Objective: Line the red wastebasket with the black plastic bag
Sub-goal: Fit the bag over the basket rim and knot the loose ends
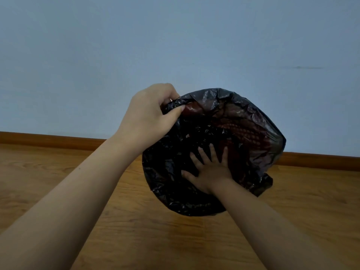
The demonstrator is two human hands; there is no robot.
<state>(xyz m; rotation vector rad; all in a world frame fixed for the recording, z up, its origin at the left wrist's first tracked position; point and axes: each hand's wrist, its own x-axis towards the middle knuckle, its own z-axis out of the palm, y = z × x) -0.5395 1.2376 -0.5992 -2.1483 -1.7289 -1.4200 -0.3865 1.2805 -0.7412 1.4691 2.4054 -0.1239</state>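
Bag [167, 184]: black plastic, draped over the red wastebasket [247, 131].
Left hand [150, 114]: pinches the bag's far-left edge.
Right hand [209, 170]: fingers spread flat inside, grasping nothing.

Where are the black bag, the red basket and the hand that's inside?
black plastic bag [167, 184]: head view, crinkled near side.
red wastebasket [251, 131]: head view, mesh wall showing through the plastic.
right hand [211, 170]: head view, back of hand.

no readable text, labels, brands or numbers anywhere in view
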